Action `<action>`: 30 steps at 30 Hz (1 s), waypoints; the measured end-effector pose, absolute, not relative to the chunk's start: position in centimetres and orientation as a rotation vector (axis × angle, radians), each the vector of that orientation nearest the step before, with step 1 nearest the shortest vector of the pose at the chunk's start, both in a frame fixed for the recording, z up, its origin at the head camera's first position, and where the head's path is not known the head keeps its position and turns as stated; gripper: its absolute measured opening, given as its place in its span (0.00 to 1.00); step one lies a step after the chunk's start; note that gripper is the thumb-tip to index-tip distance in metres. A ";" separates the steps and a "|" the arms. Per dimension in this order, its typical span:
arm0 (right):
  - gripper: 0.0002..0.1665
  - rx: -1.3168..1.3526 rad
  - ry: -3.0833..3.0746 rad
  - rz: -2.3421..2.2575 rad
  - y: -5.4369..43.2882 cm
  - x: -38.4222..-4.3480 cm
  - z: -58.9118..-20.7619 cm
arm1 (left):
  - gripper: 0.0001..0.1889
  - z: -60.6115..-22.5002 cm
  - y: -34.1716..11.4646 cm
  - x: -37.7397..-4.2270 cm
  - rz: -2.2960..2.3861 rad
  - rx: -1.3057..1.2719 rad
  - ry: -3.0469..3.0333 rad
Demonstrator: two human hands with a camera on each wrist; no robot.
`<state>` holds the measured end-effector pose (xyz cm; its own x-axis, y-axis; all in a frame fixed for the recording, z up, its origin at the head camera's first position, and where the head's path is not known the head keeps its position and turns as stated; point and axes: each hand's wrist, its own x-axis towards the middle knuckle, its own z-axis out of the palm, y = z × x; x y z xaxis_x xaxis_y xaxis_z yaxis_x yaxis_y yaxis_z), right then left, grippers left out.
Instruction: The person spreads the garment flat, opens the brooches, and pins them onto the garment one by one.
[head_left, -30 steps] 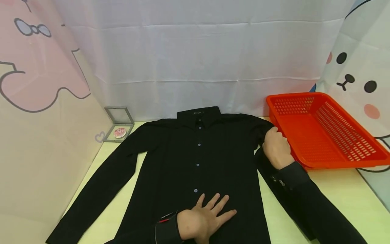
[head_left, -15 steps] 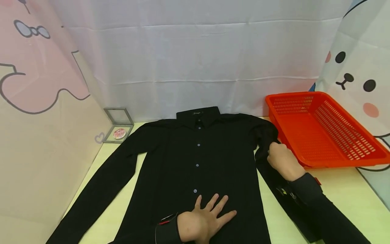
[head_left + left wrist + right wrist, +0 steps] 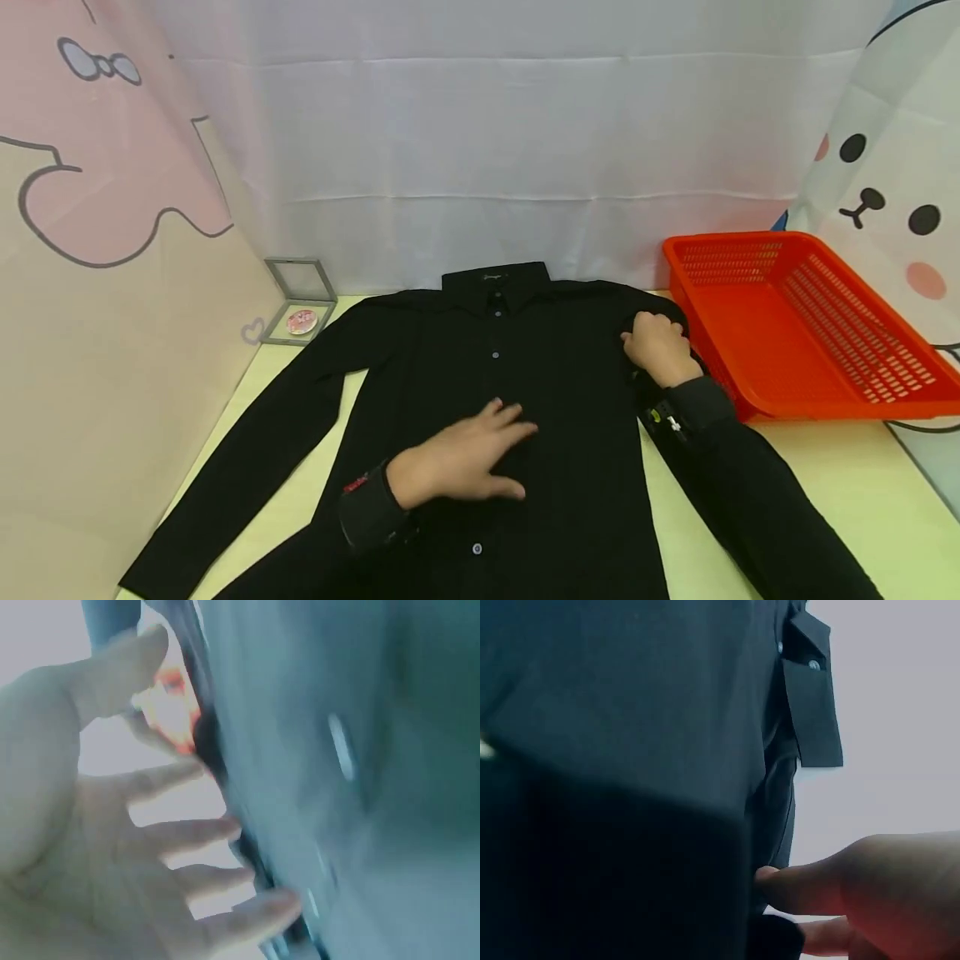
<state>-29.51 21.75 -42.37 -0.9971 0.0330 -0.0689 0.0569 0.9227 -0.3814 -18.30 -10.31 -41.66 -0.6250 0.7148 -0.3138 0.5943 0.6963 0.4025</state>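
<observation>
On the table (image 3: 862,475), the shirt (image 3: 577,400) is lying front up; the right hand (image 3: 660,348) is pinching its shoulder, and the left hand (image 3: 461,458), fingers spread, is hovering above. For smoothness, the pinch should be lightly tensioning the shirt.

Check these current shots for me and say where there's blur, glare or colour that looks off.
Head view: black shirt and red basket fairly crisp, left hand slightly blurred. Left wrist view: shirt bluish and smeared, one button streaked, background between the fingers washed out. Right wrist view: lower left nearly black, collar fairly clear, right hand tinged reddish.
</observation>
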 end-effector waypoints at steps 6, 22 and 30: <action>0.23 -0.357 3.150 -0.457 19.1 -29.4 -42.9 | 0.44 -42.3 -14.9 -25.8 0.370 0.630 2.728; 0.56 -0.387 2.688 -0.285 14.8 -30.2 -44.6 | 0.47 -44.7 -17.6 -32.1 0.346 0.324 2.648; 0.56 -0.413 2.679 -0.271 13.1 -30.6 -44.5 | 0.49 -45.0 -19.4 -32.3 0.370 0.293 2.639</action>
